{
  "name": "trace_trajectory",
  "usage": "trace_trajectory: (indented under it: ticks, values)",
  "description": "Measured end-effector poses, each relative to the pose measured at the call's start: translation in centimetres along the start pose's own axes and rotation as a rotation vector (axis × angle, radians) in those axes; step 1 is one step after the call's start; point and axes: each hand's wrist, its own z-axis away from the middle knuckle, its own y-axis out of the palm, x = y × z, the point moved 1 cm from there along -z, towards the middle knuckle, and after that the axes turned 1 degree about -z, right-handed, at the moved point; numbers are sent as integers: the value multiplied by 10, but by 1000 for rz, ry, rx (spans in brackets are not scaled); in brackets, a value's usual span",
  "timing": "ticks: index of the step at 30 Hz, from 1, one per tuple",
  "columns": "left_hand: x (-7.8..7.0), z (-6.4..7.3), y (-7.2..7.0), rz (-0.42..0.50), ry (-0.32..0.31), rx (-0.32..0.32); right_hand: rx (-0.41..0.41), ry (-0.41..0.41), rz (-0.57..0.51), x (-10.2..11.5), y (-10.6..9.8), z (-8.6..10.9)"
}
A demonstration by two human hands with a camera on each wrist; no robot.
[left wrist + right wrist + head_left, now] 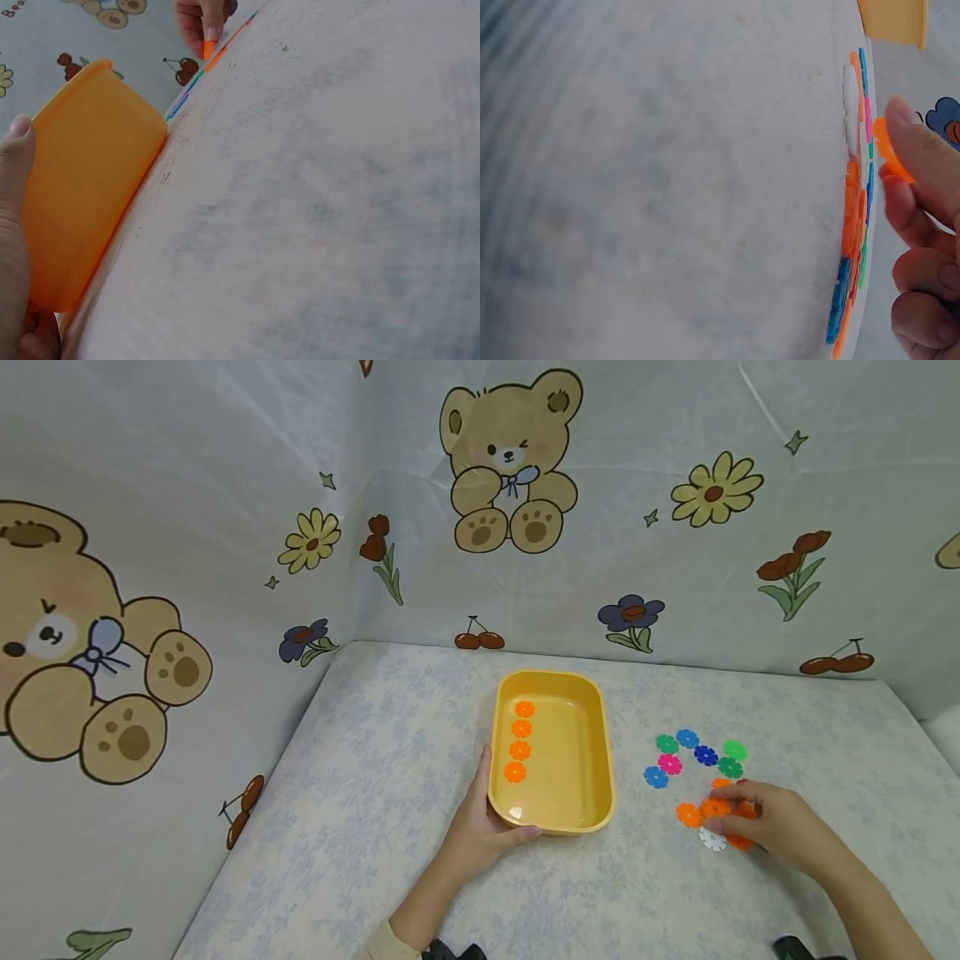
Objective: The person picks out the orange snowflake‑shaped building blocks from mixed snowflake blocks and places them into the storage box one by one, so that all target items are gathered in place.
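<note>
Left of the loose discs: I have the yellow tray on the mottled pale table, its open side up.
Left hand: gripping the tray at its near left corner, thumb on the near wall, fingers along the left side.
Tray floor: four orange discs in one row down the left side; they sit apart from one another.
Right hand: pinching a raised orange disc between thumb and fingertip; from my wrist feed I see it off the table.
Under and beside that hand: more orange pieces, a white disc and a red one, mostly hidden from me.
Farther back: blue, green and light green discs around a pink disc and a dark blue disc.
Behind it all: pale cloth printed with bears, flowers and cherries.
</note>
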Motion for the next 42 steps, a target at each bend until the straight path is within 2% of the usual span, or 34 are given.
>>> trace_trajectory:
  ticks: [4, 8, 13, 17, 22, 30, 35, 42]
  values:
    - [0, 0, 0, 13, -8, 4, -59, -33, -42, 11, -1, 1]
    - [0, 0, 0, 17, -7, 2, -141, -116, -73, 31, -3, -2]
    - [0, 0, 0, 5, 4, 7, -237, -243, -137, 64, -2, -8]
    - [1, 1, 0, 6, -4, 8, -270, -347, -175, 95, 4, -15]
    - [2, 0, 0, 1, -8, 8, -240, -422, -159, 134, 13, -25]
    - [0, 0, 1, -19, -5, 22, -112, -476, -49, 185, 37, -38]
    - [0, 1, -1, -42, -14, 12, -30, -521, 17, 205, 51, -44]
    - [1, 1, -2, -69, -23, 14, 76, -593, 34, 221, 67, -53]
